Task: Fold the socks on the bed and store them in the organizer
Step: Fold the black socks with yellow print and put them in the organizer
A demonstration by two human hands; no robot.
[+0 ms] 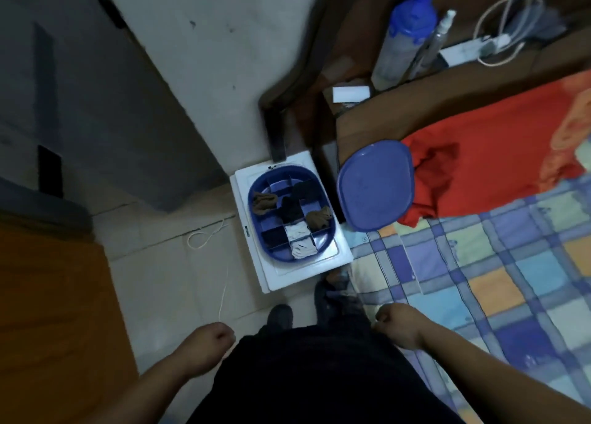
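Head cam, looking straight down past a dark shirt [307, 375] to the floor. Blue organizer [289, 213] sitting on a white box [300, 271] on the tiled floor, right beside the bed [479, 263]. Divided into small compartments, several already filled w/ socks: brown pair [264, 202] in a left-side slot, black ones [305, 189] towards the far side and another black bundle [290, 211] in the middle, second brown pair [319, 219] on the right, dark navy [274, 235] lower left, two white/grey pairs [302, 239] near the close end. Few slots showing bare blue bottom.

Blue lid [375, 185] off, lying on the bed edge just right of the organizer, partly over a red cloth [473, 155]. Checked blanket [495, 279] covering the near part of the bed. Couldn't spot any loose socks on the blanket.

Left hand [208, 340] hanging low at the left, fingers curled in loosely, holding nothing. Right hand [399, 324] same deal near the bed edge, curled into a loose fist, nothing in it. Both well apart from the organizer.

Other stuff: blue-capped bottle [404, 36] and a white cable [508, 30] on the brown headboard shelf [399, 110], thin white cord [208, 235] on the floor, orange fabric [51, 311] at far left. Pretty blurry overall.
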